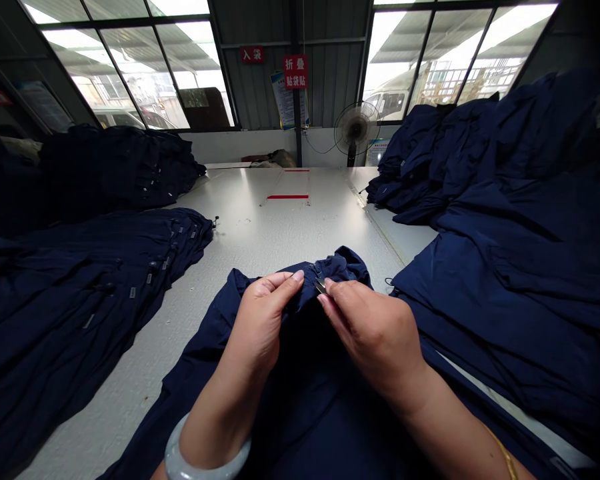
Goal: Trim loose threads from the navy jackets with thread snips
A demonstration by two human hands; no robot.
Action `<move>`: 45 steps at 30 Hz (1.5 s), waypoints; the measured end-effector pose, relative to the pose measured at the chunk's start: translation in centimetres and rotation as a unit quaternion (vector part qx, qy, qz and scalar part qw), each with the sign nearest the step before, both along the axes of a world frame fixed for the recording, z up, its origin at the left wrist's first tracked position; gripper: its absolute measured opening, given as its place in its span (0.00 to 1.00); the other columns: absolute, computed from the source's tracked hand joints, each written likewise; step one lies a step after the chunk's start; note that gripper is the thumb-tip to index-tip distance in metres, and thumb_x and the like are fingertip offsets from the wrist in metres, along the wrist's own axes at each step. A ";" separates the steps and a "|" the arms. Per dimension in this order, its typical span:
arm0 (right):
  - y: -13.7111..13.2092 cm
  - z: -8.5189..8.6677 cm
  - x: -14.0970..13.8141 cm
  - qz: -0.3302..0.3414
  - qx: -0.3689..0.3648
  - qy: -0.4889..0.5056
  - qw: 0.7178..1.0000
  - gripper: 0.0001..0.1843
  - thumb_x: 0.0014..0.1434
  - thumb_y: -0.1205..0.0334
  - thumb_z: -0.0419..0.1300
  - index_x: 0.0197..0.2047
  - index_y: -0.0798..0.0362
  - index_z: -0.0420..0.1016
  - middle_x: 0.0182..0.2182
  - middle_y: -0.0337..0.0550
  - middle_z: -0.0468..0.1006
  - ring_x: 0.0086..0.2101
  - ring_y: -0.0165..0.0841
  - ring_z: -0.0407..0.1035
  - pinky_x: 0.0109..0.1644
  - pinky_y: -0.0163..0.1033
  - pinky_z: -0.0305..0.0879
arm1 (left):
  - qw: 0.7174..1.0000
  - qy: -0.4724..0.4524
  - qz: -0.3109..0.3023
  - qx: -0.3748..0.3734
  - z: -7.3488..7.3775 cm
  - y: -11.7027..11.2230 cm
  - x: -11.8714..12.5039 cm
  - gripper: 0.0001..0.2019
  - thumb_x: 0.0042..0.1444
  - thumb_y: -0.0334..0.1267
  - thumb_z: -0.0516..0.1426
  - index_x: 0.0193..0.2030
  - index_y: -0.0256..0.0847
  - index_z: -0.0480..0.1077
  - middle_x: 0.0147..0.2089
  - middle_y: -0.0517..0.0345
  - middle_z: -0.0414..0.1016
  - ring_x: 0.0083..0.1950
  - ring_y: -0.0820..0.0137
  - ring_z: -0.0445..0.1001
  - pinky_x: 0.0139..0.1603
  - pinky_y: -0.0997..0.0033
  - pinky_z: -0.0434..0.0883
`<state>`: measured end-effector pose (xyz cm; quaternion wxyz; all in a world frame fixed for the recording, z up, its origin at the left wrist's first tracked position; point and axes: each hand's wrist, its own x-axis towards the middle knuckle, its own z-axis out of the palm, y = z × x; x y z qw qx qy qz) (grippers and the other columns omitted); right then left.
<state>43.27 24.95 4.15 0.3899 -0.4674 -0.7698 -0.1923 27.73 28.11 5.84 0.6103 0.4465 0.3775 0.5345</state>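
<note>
A navy blue garment [300,413] lies in front of me, its gathered edge lifted between my hands. My left hand [265,307] pinches a fold of this cloth between thumb and fingers. In my right hand [375,327] is a small metal tool with two pointed blades, which looks like thread snips [321,286]. The blade tips touch or nearly touch the cloth just right of my left thumb. Most of the snips is hidden inside my right fist. Whether a thread lies between the blades is too small to tell.
Piles of navy garments lie on the left [105,267] and on the right [520,267] of the white table [280,233]. A red tape strip [287,197] marks the far table surface. Beyond it stands a fan [356,130] by the wall.
</note>
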 end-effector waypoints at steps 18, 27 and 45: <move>0.4 0.0 0.4 0.059 -0.094 0.118 0.987 0.03 0.65 0.63 0.59 0.38 0.52 0.73 0.35 0.41 0.81 0.34 0.31 0.76 0.38 0.33 0.68 | 1.000 0.007 -0.003 0.020 -0.1 0.0 0.2 0.07 0.55 0.41 0.63 0.33 0.39 0.78 0.30 0.59 0.78 0.33 0.73 0.72 0.39 0.76 0.69; 0.7 -0.1 0.6 0.090 -0.101 0.149 0.980 0.02 0.64 0.64 0.60 0.37 0.51 0.73 0.34 0.40 0.81 0.34 0.30 0.76 0.39 0.33 0.69 | 1.000 0.000 0.001 0.011 -0.1 -0.1 0.2 0.09 0.53 0.42 0.65 0.30 0.38 0.77 0.29 0.58 0.78 0.31 0.73 0.72 0.37 0.75 0.69; 0.6 -0.2 0.2 0.081 -0.096 0.170 0.977 0.01 0.63 0.65 0.60 0.37 0.51 0.73 0.35 0.40 0.81 0.36 0.31 0.76 0.39 0.35 0.70 | 1.000 -0.004 -0.001 0.002 -0.3 0.1 0.2 0.08 0.52 0.42 0.65 0.30 0.39 0.79 0.29 0.58 0.79 0.30 0.72 0.72 0.36 0.75 0.68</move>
